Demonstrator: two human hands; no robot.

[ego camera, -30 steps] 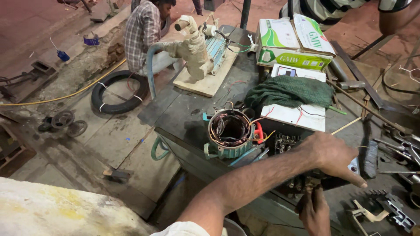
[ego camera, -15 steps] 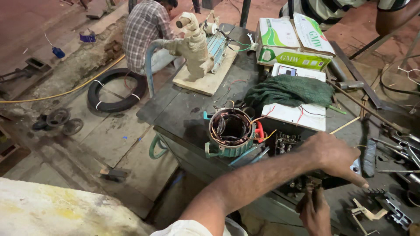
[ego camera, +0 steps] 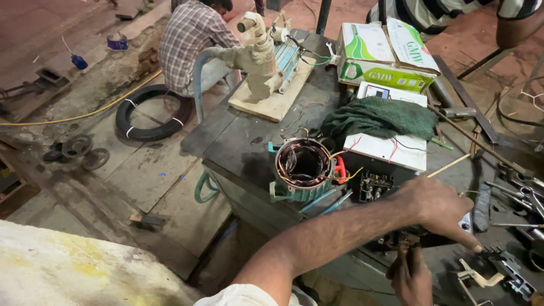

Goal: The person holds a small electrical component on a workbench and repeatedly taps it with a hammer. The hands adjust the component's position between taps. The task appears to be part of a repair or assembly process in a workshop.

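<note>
Reaching across the table (ego camera: 249,141), the left hand (ego camera: 439,207) lies spread over a small dark part (ego camera: 405,238) beside the motor stator (ego camera: 303,170). The right hand (ego camera: 411,277) below curls around something; its grip cannot be told.

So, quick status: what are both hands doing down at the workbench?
Left hand pressed on a dark metal part at bench edge. Right hand beneath, gripping it; grip detail unclear. Teal copper-wound motor stator sits close beside the left forearm.
</note>
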